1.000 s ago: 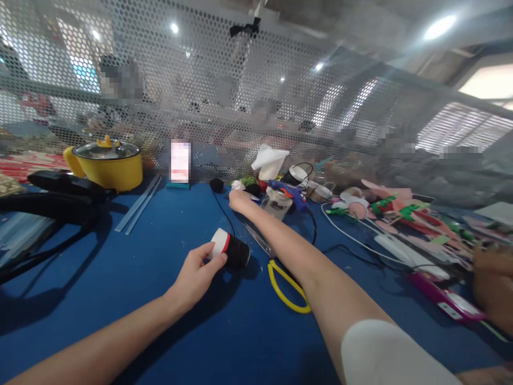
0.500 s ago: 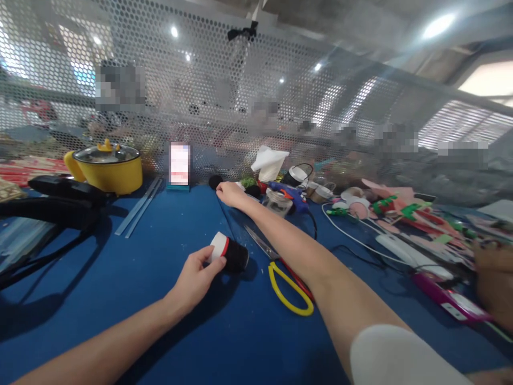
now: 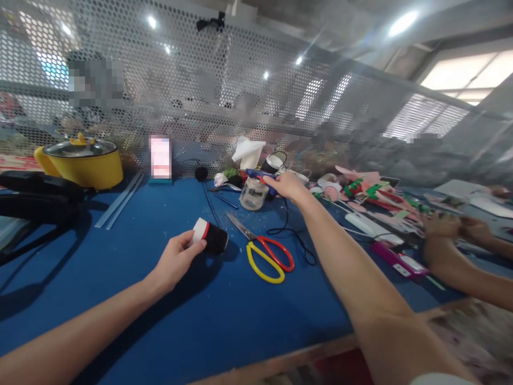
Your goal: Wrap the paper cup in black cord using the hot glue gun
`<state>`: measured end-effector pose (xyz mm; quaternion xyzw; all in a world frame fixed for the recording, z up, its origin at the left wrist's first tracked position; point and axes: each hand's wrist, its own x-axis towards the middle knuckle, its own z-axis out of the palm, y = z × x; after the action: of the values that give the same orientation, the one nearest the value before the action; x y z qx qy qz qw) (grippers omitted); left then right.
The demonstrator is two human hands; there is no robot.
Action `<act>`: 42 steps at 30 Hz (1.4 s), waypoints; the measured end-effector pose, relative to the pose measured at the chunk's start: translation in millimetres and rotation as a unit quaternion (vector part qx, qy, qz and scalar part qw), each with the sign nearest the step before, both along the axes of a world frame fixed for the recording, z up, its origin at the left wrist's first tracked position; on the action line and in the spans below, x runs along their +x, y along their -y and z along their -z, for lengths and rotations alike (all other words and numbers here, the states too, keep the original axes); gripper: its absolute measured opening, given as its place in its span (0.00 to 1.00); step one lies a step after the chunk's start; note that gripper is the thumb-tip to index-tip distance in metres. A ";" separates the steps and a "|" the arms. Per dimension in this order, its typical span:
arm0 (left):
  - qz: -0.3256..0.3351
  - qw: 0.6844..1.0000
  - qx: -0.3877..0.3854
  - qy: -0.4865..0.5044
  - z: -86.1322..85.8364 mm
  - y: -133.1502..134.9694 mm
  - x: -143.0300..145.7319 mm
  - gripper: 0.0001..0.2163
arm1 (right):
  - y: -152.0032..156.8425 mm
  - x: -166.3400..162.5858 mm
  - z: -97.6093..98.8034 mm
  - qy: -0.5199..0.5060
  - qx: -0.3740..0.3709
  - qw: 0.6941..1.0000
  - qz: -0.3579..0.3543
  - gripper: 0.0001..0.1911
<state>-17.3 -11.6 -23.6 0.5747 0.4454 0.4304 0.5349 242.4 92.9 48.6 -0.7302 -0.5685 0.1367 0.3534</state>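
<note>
My left hand (image 3: 176,258) pinches the white end of a small cup-shaped piece (image 3: 217,238), white at one end, with a thin red band and a black, yarn-like covering on the rest. It is tilted on its side just above the blue table. Farther off, my right hand (image 3: 289,187) is closed round the handle of a blue glue gun (image 3: 256,174) with an orange trigger. The gun's front lies over the mouth of a clear jar (image 3: 254,195). Between my arms lie scissors (image 3: 256,239) with one red and one yellow handle, blades apart.
A yellow electric pot (image 3: 86,166) and a lit phone (image 3: 161,158) stand at the back left. A black ball (image 3: 201,174) lies near the mesh screen. Pink and green scraps (image 3: 360,187) and a purple device (image 3: 398,261) are at right, beside another person's hands (image 3: 441,227).
My right hand has moved right, from beside the black ball to the glue gun, and has taken hold of it. My left hand still holds the cup-shaped piece. The view has turned right.
</note>
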 end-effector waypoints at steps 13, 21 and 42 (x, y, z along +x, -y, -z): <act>0.021 0.998 0.006 -0.059 -0.6 1.1 0.6 0.10 | 3.0 -6.7 23.6 -0.275 0.070 0.959 -0.013 0.05; 0.015 0.994 0.017 -0.110 -9.1 4.5 0.2 0.11 | 65.1 -32.3 8.9 -0.351 0.092 0.906 -0.216 0.09; 0.029 0.995 -0.006 -0.091 -2.1 -1.0 -2.8 0.12 | 132.5 -63.6 30.3 0.092 0.004 0.948 -0.303 0.09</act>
<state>-20.2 -10.6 -21.6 0.6209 0.4777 0.3578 0.5081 178.8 -39.6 18.3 -0.5314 -0.7937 0.1674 0.2441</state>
